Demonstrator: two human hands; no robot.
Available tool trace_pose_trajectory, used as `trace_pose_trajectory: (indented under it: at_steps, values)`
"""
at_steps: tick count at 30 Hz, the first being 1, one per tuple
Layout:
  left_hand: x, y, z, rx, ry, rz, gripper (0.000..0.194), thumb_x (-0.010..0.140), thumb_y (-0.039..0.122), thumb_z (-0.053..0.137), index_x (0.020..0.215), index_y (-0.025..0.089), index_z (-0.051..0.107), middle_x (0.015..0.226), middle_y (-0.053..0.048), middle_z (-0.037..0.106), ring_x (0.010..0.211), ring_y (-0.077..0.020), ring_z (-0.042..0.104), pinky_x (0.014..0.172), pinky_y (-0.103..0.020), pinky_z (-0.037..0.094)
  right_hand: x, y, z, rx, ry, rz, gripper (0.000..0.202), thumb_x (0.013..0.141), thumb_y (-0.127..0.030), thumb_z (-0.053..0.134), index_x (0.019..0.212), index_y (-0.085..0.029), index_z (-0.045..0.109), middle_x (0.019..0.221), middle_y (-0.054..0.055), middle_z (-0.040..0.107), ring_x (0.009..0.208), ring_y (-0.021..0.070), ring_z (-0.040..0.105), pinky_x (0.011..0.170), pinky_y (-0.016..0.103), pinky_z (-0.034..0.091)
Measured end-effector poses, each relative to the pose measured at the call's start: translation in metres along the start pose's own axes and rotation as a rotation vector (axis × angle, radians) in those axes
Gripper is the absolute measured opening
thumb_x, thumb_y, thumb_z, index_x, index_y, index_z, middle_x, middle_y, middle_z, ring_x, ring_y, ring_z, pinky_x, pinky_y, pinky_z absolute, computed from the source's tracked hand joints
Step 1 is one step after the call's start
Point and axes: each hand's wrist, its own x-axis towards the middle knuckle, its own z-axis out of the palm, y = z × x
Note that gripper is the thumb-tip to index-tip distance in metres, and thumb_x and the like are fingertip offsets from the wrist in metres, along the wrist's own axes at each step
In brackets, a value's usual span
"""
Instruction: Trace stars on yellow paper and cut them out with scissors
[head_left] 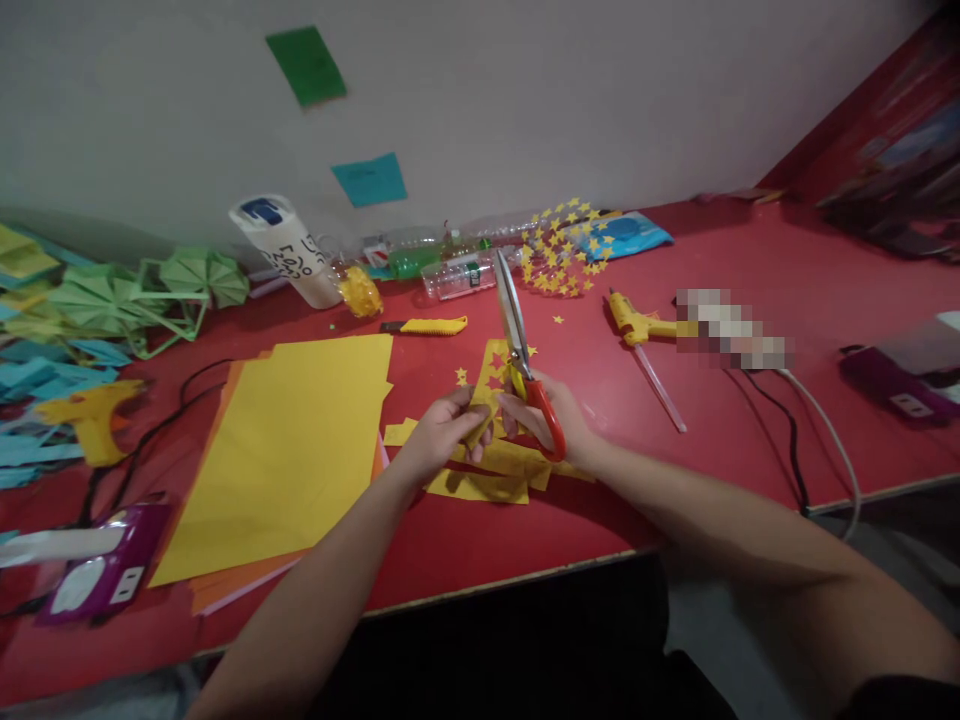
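Note:
My left hand (448, 430) pinches a small piece of yellow paper (480, 420) between thumb and fingers. Close beside it, my right hand (544, 415) is closed on red-handled scissors (514, 315), whose blades point up and away from me. The right fingertips are near the paper piece; whether they touch it is unclear. Under and around the hands lie several yellow paper strips (484, 486). One upright strip (493, 360) has star shapes on it. Small yellow stars (461, 376) lie just left of that strip.
Yellow sheets (300, 440) lie left on the red table (592, 525). Behind are a utility knife (427, 326), plastic bottles (459, 275) and a star cluster (566, 250). A yellow glue gun (637, 322) and power strip (735, 330) are right; another glue gun (94, 420) is far left.

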Motion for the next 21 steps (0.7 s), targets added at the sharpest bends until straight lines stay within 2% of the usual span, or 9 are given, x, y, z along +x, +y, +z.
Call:
trace_pose_trajectory:
  at_steps: [3,5,8,11,14,21]
  values:
    - [0.003,0.005,-0.009,-0.001,0.094,0.029,0.023,0.076,0.038,0.068,0.075,0.018,0.057,0.054,0.004,0.059,0.039,-0.0088,0.049,0.042,-0.022,0.038,0.0,-0.005,-0.006,-0.072,0.014,-0.028,0.042,0.078,-0.058,0.064,0.067,-0.023,0.042,0.051,-0.008,0.042,0.046,0.0096,0.04,0.049,0.026,0.036]
    - [0.007,0.007,-0.016,-0.019,0.166,0.101,0.021,0.077,0.037,0.065,0.074,0.018,0.058,0.055,0.003,0.061,0.041,-0.0097,0.052,0.041,-0.022,0.038,0.001,-0.009,-0.011,-0.13,0.029,-0.04,0.044,0.078,-0.06,0.063,0.067,-0.023,0.043,0.054,-0.007,0.039,0.049,0.0096,0.037,0.049,0.026,0.032]
    - [0.012,0.009,-0.025,-0.066,0.279,0.246,0.017,0.076,0.033,0.064,0.073,0.018,0.058,0.059,0.001,0.066,0.046,-0.0115,0.058,0.047,-0.024,0.046,0.004,-0.014,-0.018,-0.27,-0.026,-0.003,0.047,0.076,-0.064,0.061,0.066,-0.022,0.044,0.059,-0.005,0.04,0.054,0.0109,0.037,0.052,0.027,0.03]
    - [0.013,0.012,-0.029,-0.1,0.372,0.319,0.016,0.075,0.033,0.063,0.074,0.018,0.056,0.06,0.001,0.066,0.044,-0.0105,0.056,0.045,-0.024,0.045,0.007,-0.017,-0.022,-0.407,-0.113,0.05,0.052,0.072,-0.072,0.059,0.071,-0.021,0.047,0.063,-0.003,0.044,0.058,0.0127,0.04,0.055,0.028,0.032]
    - [0.012,0.014,-0.03,-0.11,0.408,0.34,0.016,0.077,0.033,0.063,0.075,0.019,0.054,0.058,0.003,0.063,0.04,-0.0086,0.052,0.04,-0.021,0.04,0.009,-0.018,-0.025,-0.5,-0.217,0.1,0.055,0.073,-0.077,0.052,0.07,-0.022,0.043,0.062,-0.004,0.04,0.058,0.0128,0.038,0.055,0.028,0.03]
    - [0.009,0.015,-0.032,-0.146,0.411,0.356,0.018,0.08,0.032,0.062,0.082,0.021,0.048,0.059,0.003,0.063,0.045,-0.0111,0.058,0.04,-0.021,0.039,0.009,-0.02,-0.026,-0.643,-0.335,0.144,0.058,0.075,-0.079,0.049,0.067,-0.022,0.04,0.063,-0.004,0.039,0.059,0.0129,0.036,0.056,0.028,0.03]
